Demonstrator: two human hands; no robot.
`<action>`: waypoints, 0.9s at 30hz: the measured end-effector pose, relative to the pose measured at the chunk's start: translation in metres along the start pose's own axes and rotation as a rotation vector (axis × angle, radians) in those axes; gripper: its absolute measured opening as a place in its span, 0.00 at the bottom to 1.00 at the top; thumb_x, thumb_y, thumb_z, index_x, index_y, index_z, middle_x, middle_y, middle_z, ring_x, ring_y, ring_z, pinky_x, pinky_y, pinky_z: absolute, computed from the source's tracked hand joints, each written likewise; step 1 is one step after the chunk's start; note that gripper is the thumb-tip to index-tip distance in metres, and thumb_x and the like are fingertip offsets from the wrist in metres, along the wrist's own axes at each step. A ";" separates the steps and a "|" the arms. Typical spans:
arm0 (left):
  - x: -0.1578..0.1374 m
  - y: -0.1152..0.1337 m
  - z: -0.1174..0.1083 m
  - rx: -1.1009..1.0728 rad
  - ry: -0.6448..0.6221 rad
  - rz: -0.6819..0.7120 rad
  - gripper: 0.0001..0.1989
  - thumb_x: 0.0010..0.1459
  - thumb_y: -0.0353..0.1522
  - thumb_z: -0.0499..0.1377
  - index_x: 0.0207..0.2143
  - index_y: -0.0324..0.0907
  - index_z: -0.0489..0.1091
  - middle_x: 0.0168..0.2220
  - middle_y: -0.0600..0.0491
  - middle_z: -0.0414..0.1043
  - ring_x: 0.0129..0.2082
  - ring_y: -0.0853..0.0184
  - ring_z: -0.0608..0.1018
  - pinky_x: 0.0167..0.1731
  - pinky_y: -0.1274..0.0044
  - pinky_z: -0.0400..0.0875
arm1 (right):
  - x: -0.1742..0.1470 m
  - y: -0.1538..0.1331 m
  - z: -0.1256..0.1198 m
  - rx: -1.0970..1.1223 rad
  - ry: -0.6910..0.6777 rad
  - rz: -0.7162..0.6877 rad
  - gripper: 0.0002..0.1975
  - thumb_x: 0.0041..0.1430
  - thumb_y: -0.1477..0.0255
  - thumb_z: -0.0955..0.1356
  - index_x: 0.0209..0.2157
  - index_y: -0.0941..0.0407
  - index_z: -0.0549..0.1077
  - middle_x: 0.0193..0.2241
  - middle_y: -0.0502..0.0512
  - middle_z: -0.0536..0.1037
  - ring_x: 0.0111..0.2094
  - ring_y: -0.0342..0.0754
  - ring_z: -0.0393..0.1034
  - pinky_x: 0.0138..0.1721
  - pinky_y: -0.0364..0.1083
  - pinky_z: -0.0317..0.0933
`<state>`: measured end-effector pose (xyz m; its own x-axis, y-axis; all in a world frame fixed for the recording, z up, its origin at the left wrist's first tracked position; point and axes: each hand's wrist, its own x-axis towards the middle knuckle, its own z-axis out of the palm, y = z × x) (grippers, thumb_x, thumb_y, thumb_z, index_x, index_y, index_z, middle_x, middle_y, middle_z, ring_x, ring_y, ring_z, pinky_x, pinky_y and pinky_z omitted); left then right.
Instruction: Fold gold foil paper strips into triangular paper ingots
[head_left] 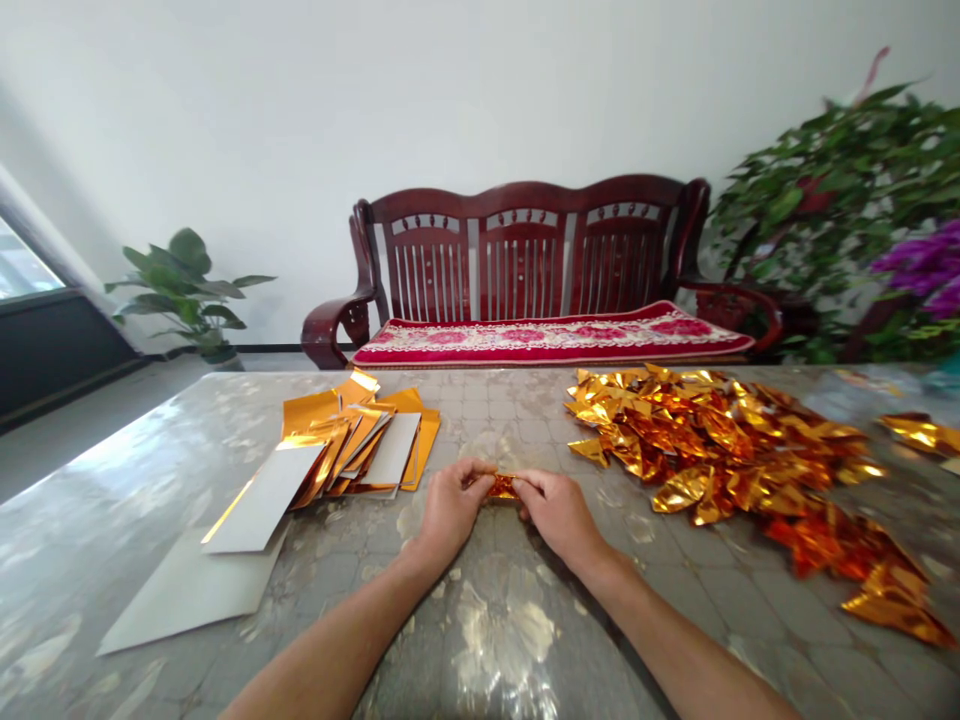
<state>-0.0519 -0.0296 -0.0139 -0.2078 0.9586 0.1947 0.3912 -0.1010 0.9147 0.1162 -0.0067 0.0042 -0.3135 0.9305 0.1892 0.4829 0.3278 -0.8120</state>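
Observation:
Between my two hands, just above or on the table's middle, is a small piece of folded gold foil paper. My left hand pinches its left end, the thumb on the near side. At the other end my right hand grips it with thumb and fingers closed. Left of my hands lies a loose stack of gold foil sheets, some with pale backs up. To the right spreads a heap of folded gold foil pieces, pointed and crumpled-looking. Fingertips hide parts of the held piece.
The table has a glossy, flower-patterned cover. A pale sheet lies at the left. Behind stand a dark red wooden bench with a patterned red cushion, a leafy potted plant and a larger plant at the right.

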 end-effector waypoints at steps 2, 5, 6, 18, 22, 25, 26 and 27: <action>0.001 -0.001 0.001 -0.061 0.009 -0.031 0.06 0.53 0.30 0.61 0.34 0.41 0.76 0.29 0.54 0.80 0.30 0.67 0.80 0.31 0.78 0.74 | 0.001 0.000 0.002 0.015 0.000 0.016 0.17 0.61 0.66 0.62 0.34 0.55 0.82 0.15 0.50 0.75 0.20 0.47 0.70 0.23 0.42 0.56; 0.000 0.000 0.004 -0.144 0.004 -0.081 0.05 0.50 0.30 0.61 0.33 0.40 0.74 0.25 0.55 0.77 0.25 0.68 0.78 0.25 0.80 0.70 | 0.002 0.000 0.004 0.020 0.008 0.035 0.18 0.61 0.64 0.61 0.31 0.55 0.81 0.15 0.50 0.74 0.20 0.46 0.69 0.23 0.42 0.55; 0.000 0.001 0.004 -0.174 0.005 -0.091 0.06 0.50 0.30 0.61 0.32 0.40 0.73 0.24 0.55 0.76 0.24 0.69 0.77 0.25 0.81 0.69 | 0.003 0.000 0.004 0.015 0.011 0.040 0.18 0.61 0.64 0.61 0.30 0.55 0.81 0.14 0.50 0.74 0.20 0.47 0.69 0.23 0.42 0.55; -0.004 0.013 0.003 -0.184 0.076 -0.048 0.07 0.50 0.32 0.61 0.33 0.40 0.73 0.28 0.54 0.77 0.29 0.68 0.78 0.32 0.78 0.70 | 0.000 -0.008 0.008 -0.039 0.031 0.066 0.19 0.60 0.61 0.62 0.23 0.55 0.76 0.13 0.50 0.72 0.19 0.46 0.67 0.23 0.42 0.52; -0.005 0.013 0.004 -0.130 0.068 -0.028 0.05 0.51 0.32 0.60 0.30 0.40 0.74 0.27 0.55 0.76 0.28 0.69 0.77 0.31 0.79 0.69 | -0.001 -0.006 0.010 -0.052 0.039 0.049 0.20 0.61 0.60 0.61 0.20 0.54 0.71 0.13 0.50 0.71 0.19 0.45 0.68 0.23 0.42 0.52; -0.006 0.013 0.005 -0.107 0.067 -0.027 0.04 0.51 0.30 0.60 0.29 0.40 0.74 0.26 0.55 0.76 0.27 0.69 0.77 0.30 0.79 0.69 | -0.002 -0.004 0.012 -0.030 0.028 0.044 0.20 0.62 0.60 0.60 0.20 0.54 0.68 0.13 0.49 0.70 0.18 0.45 0.67 0.23 0.41 0.53; -0.006 0.013 0.005 -0.112 0.070 -0.032 0.04 0.51 0.30 0.60 0.29 0.40 0.74 0.26 0.55 0.76 0.27 0.69 0.77 0.30 0.79 0.69 | -0.002 -0.004 0.013 -0.018 0.022 0.044 0.19 0.62 0.61 0.60 0.20 0.54 0.68 0.12 0.48 0.69 0.18 0.45 0.67 0.23 0.41 0.54; -0.006 0.013 0.005 -0.123 0.074 -0.040 0.04 0.51 0.30 0.60 0.29 0.40 0.74 0.26 0.55 0.77 0.27 0.69 0.77 0.30 0.79 0.69 | -0.003 -0.003 0.013 0.002 0.014 0.045 0.19 0.62 0.61 0.60 0.21 0.54 0.68 0.13 0.48 0.69 0.17 0.44 0.67 0.23 0.41 0.55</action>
<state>-0.0410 -0.0354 -0.0050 -0.2879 0.9409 0.1784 0.2694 -0.0992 0.9579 0.1048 -0.0123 -0.0007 -0.2801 0.9465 0.1604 0.4949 0.2855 -0.8207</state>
